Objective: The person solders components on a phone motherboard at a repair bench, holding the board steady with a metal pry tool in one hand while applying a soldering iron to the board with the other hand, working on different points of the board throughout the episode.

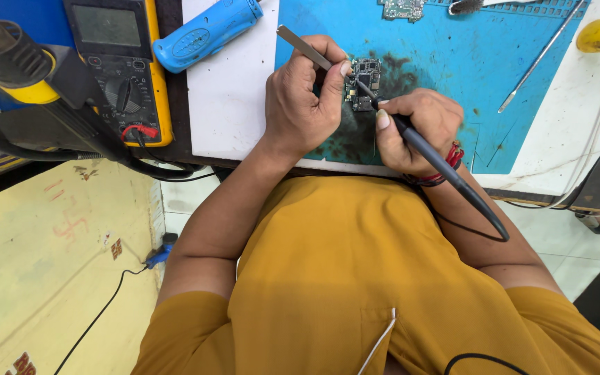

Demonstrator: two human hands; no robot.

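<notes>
Circuit board [364, 85]: small, bare, lying on the blue mat [494, 83] right between both hands.
Handling: looks light, stiff and fragile; best taken by its edges, I'd say, off the components.
Left hand [303, 97]: pinched shut on metal tweezers [300, 43], just left of the board.
Right hand [418, 128]: wrapped round a soldering iron [446, 170], tip down on the board.
Bench [227, 90]: multimeter [119, 66] well off to the left hand's far side.

A white workbench [227, 104] carries a blue work mat [494, 62], stained dark near its front edge. Left of the mat stands a yellow-cased multimeter [123, 69], and beyond that a yellow wall [43, 278] with reddish marks. Below the bench edge, pale floor tiles [182, 201] show in even, bright light.
</notes>
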